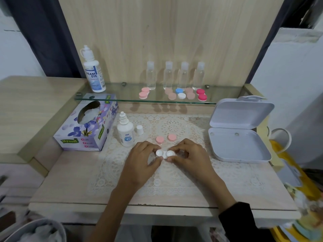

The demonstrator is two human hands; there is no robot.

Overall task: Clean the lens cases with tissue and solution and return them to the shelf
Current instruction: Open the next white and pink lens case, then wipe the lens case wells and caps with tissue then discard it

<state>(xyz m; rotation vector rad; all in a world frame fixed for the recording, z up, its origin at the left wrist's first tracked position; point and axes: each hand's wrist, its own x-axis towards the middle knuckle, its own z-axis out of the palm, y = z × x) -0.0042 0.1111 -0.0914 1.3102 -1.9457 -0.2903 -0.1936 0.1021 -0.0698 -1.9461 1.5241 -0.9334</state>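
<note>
Left hand [143,158] at the middle of the pale wooden desk [70,180] pinches the left cup of the white twin-cup plastic lens case [164,153] between thumb and fingertips. Right hand [188,154] pinches the right cup, other fingers curled. Sweeping from the desk's left edge: purple flowered cardboard tissue box [87,126], small white uncapped solution bottle [125,133], its white cap [139,129], then round pink lid [159,139] and second pink lid [172,137] just behind the case on the white lace mat [174,172]. By the right edge, an open white hinged plastic box [239,137].
</note>
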